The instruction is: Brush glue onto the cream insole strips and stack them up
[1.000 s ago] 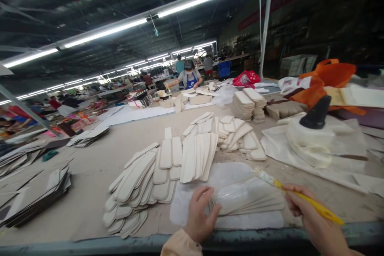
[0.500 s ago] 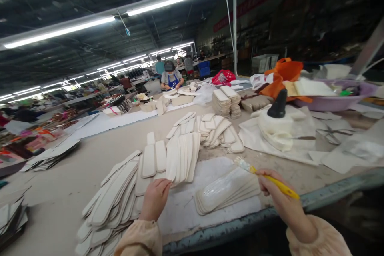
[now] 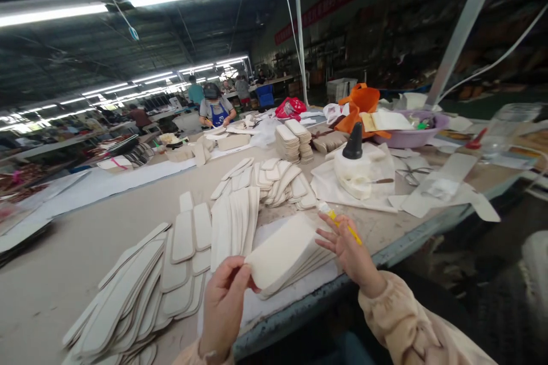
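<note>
The left hand (image 3: 226,296) has its thumb and fingertips clamped on the near end of a pale, flat panel (image 3: 280,251) with rounded corners and a smooth, matt face. The panel slants away from these fingers towards the right hand (image 3: 347,245), whose fingers are splayed beside its far end. The right hand also grips a slim yellow brush (image 3: 353,234); exactly which fingers clamp it I cannot tell. Its whitish bristle end pokes out past the fingertips.

Between the two hands, under the panel, thin layered pieces (image 3: 310,267) fan out on a white sheet (image 3: 252,313). Left of the left fingers lie overlapping long strips (image 3: 128,291), round-ended with darker edges. Beyond the fingertips of both hands are a curved heap (image 3: 278,179) of similar pieces and a whitish, rounded tub (image 3: 357,174) with a black cone (image 3: 353,142).
</note>
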`<state>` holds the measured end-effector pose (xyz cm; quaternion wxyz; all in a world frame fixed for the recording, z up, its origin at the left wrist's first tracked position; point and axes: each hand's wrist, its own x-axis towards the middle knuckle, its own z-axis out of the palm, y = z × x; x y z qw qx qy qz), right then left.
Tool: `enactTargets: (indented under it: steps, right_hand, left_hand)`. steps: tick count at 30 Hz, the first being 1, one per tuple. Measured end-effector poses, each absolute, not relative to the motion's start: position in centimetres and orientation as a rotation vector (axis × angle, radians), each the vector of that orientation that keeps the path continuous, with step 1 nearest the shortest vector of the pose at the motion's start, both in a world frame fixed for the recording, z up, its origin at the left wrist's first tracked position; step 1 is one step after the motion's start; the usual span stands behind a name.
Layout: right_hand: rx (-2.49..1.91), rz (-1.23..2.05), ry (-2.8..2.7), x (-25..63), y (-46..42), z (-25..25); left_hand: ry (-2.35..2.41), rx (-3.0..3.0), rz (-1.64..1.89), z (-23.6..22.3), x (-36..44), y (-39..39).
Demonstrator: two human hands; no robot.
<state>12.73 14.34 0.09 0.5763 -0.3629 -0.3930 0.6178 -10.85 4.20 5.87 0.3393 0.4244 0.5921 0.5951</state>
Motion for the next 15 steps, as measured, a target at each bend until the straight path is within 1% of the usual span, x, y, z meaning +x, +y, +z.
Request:
enactTargets:
  steps: [3, 6, 9, 15]
  right_hand:
    - [-0.884, 1.382, -0.925, 13.1, 14.8, -0.1]
    - [-0.985, 1.109, -1.069, 13.3, 15.9, -0.8]
    - [-1.107, 0.821, -1.288, 13.2, 17.1, -1.5]
    - [-1.235, 0.705, -1.569, 12.5, 17.7, -1.9]
  left_hand:
    - [1.562, 1.037, 1.34, 3.4, -9.9, 5.2]
    - [1.656, 1.084, 1.166, 1.8, -10.4, 6.0]
    - [1.786, 1.147, 1.067, 0.7, -11.6, 6.7]
    - [1.978, 1.273, 0.883, -1.4, -12.9, 7.5]
